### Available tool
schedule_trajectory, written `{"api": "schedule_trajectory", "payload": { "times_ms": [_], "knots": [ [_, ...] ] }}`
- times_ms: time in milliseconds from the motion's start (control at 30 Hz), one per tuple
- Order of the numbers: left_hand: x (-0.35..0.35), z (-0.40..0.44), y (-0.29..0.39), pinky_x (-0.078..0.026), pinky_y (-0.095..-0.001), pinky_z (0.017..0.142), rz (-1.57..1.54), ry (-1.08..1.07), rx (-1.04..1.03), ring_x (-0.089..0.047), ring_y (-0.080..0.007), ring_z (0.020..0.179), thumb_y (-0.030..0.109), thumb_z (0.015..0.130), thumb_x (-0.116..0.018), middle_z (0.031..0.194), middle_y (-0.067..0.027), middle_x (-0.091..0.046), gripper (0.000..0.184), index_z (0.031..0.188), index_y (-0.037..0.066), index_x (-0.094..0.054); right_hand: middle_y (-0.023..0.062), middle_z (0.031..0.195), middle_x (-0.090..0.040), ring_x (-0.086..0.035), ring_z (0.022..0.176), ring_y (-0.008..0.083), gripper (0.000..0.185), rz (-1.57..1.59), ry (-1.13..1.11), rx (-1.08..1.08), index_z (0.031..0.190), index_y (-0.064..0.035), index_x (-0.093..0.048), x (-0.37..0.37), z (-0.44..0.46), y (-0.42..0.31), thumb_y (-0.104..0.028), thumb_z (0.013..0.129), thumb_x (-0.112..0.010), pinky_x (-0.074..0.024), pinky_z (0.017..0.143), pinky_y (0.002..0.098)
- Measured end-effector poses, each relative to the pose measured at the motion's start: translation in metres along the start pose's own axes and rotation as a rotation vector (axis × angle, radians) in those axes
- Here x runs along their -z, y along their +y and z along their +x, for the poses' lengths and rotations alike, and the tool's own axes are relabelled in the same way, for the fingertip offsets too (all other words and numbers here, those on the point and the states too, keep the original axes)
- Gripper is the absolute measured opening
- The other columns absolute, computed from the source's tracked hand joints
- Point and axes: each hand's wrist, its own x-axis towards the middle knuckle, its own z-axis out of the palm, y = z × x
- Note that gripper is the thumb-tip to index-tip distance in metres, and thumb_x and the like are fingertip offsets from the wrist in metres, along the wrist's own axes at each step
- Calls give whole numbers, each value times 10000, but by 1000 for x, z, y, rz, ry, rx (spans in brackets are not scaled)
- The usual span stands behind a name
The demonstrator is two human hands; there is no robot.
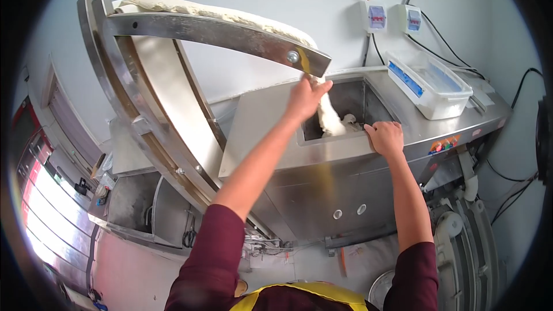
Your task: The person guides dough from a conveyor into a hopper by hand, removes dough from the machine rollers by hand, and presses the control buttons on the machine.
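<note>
A long strip of pale dough (230, 17) lies along the raised metal chute and bends over its lower end. From there the dough hangs into the square opening of a steel machine (265, 121), where a lump rests near the front wall. My left hand (305, 101) is at the chute's end, with the hanging dough between its thumb and fingers; the fingertips are blurred and partly hidden. My right hand (385, 137) is closed over the front right edge of the opening (357, 140), its thumb at the rim and the other fingers curled.
The chute's steel frame (138, 109) rises on the left. A clear plastic bin (429, 86) stands on the machine top at the right, above coloured buttons (443, 145). Switch boxes (377, 17) and cables are on the wall. Ribbed grey parts (469, 242) lean at lower right.
</note>
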Motion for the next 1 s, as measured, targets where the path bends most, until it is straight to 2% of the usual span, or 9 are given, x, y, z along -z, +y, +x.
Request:
{"api": "schedule_trajectory", "payload": {
  "times_ms": [133, 267, 400, 433, 467, 667, 700, 733, 1000],
  "knots": [
    [16, 33, 7, -465, -391, 890, -63, 82, -228, -625, -322, 1023, 454, 929, -604, 1053, -201, -669, 522, 1110, -35, -603, 201, 813, -679, -648, 860, 343, 484, -34, 25, -3, 772, -30, -722, -22, 0, 16, -460, 904, -544, -414, 970, 438],
    [3, 40, 33, -391, -318, 983, -279, 137, -54, -503, -200, 1115, 408, 942, -624, 1249, -139, -561, 536, 1259, -14, -535, 192, 813, -683, -649, 842, 338, 495, -37, 15, -27, 752, -31, -724, -16, 3, 11, -478, 889, -564, -411, 971, 417],
    [-24, 22, 68, -395, -352, 1000, -531, 299, 84, -504, -224, 1159, 427, 988, -525, 1284, -164, -544, 576, 1271, -74, -512, 189, 790, -680, -649, 829, 331, 500, -43, -10, -79, 742, -27, -720, -4, 1, -2, -489, 875, -585, -408, 974, 411],
    [-35, 27, 61, -407, -370, 988, -400, 300, 73, -524, -250, 1161, 439, 1009, -462, 1271, -187, -556, 593, 1223, -110, -522, 190, 789, -679, -649, 828, 332, 502, -39, -21, -83, 742, -27, -720, -2, 2, -3, -491, 877, -582, -407, 974, 411],
    [-50, 31, 50, -436, -472, 868, -333, 365, 14, -591, -437, 989, 361, 1016, -450, 1037, -291, -626, 484, 1084, -106, -557, 191, 787, -679, -649, 827, 333, 505, -35, -33, -85, 743, -27, -720, -1, 2, -4, -493, 878, -580, -407, 975, 411],
    [-33, 15, 14, -451, -502, 712, -164, 226, 20, -600, -472, 776, 413, 986, -503, 753, -275, -617, 511, 856, -78, -546, 190, 778, -678, -645, 842, 339, 496, 18, 27, -28, 749, -45, -723, 25, -5, -24, -502, 875, -574, -418, 944, 421],
    [-18, 11, 12, -454, -401, 722, -57, 134, 53, -612, -277, 769, 436, 993, -486, 798, -196, -635, 508, 963, -62, -583, 190, 791, -680, -645, 852, 341, 483, -7, 15, -14, 746, -53, -725, 26, -4, -24, -495, 872, -575, -421, 931, 426],
    [-7, 3, 8, -441, -419, 692, -59, 101, 40, -598, -263, 736, 466, 978, -516, 808, -154, -646, 510, 943, -39, -569, 183, 792, -684, -645, 849, 340, 475, 1, -11, -9, 747, -55, -727, 25, -3, -23, -487, 872, -574, -422, 927, 423],
    [80, -81, -156, -244, -396, 1160, 316, -201, -40, -289, -344, 1425, 433, 948, -575, 1521, -248, -302, 773, 1468, -53, -274, 165, 748, -678, -639, 808, 335, 472, -4, 25, -10, 751, -49, -726, -4, 2, 3, -475, 878, -570, -425, 895, 409]
  ]
}}
